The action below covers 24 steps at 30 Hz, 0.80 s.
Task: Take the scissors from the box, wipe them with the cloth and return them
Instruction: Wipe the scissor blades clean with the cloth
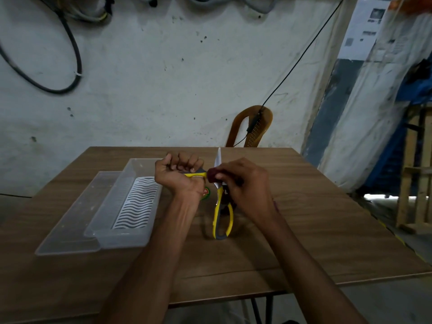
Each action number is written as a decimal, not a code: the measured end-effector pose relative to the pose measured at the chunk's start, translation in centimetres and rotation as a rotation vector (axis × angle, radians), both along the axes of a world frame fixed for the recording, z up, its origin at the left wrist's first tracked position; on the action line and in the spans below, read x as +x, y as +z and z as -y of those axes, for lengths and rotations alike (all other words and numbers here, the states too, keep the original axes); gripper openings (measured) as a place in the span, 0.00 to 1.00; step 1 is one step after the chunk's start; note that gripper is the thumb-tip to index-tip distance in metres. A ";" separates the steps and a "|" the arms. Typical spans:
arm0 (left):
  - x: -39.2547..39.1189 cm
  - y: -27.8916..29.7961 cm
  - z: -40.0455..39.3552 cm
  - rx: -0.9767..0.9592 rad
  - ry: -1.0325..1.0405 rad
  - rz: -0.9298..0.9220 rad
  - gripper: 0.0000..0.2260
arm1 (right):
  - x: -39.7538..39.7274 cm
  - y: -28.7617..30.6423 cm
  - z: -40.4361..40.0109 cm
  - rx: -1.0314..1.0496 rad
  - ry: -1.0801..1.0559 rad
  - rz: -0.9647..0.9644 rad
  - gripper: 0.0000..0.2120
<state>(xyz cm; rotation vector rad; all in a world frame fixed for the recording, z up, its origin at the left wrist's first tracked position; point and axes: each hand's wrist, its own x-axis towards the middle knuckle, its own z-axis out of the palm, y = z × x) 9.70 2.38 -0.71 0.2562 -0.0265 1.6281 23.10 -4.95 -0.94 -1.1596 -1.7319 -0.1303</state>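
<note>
Yellow-and-grey scissors (pixel 221 213) are held spread wide above the wooden table (pixel 304 230). My left hand (pixel 180 175) is closed around one yellow handle. The other handle loop hangs down free, and one bright blade points up near the table's far edge. My right hand (pixel 245 183) pinches a small dark red cloth (pixel 212 175) against the scissors near the pivot. A clear plastic box (pixel 131 197) with a white wavy-patterned insert lies to the left, nothing in it but the insert.
The box's clear lid (pixel 70 218) lies flat against the box's left side. A red and green round object (pixel 205 192) peeks out under my left wrist. A brown plastic chair (pixel 251 127) stands behind the table, against a white wall with hanging cables.
</note>
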 end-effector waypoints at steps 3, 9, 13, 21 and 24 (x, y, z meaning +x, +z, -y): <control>-0.1 -0.1 -0.1 0.005 0.001 -0.010 0.11 | -1.2 -0.3 0.6 0.003 0.008 0.109 0.09; 0.0 -0.1 0.0 0.001 -0.014 -0.007 0.12 | -2.4 -0.4 -0.3 0.028 -0.155 0.089 0.10; -0.2 -0.1 -0.2 0.004 -0.009 0.007 0.11 | -2.1 0.1 -0.2 0.032 -0.120 0.056 0.14; 0.2 -0.1 0.1 0.028 -0.004 -0.001 0.11 | -1.9 2.9 -4.0 0.004 -0.248 0.062 0.12; -0.3 -0.1 -0.2 0.028 -0.011 0.013 0.11 | -2.3 0.9 -1.8 0.010 -0.194 0.107 0.12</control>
